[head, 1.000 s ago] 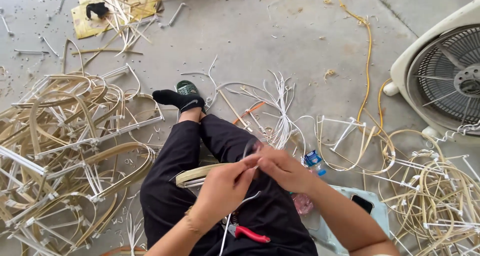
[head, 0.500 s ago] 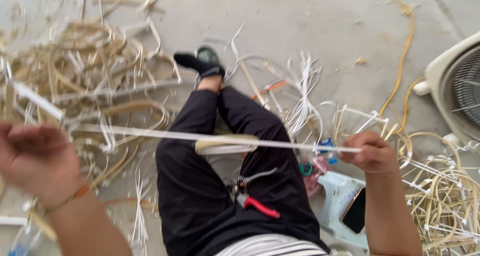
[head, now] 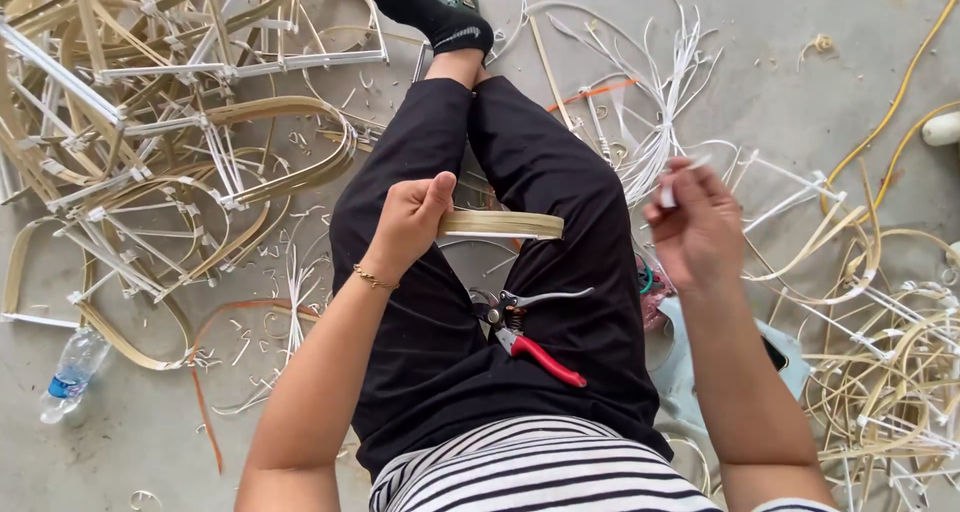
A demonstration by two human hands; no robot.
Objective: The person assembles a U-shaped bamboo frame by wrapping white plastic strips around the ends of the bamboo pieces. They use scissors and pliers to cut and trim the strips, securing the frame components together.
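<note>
Your left hand point(head: 410, 217) grips the flat, pale, springy cane strip point(head: 500, 224) at its left end; your right hand point(head: 695, 227) pinches a thin, light white strand point(head: 668, 194).

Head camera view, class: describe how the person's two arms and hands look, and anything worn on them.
Both arms are bare to the frame's edge, with no sleeves or gloves. The left hand has a thin gold chain bracelet at its wrist. The right hand wears nothing visible.

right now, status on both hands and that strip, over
Left hand gripping flat tan cane strip over lap. Right hand pinching thin white strip end. Red-handled pruning shears loose on thigh.
</note>
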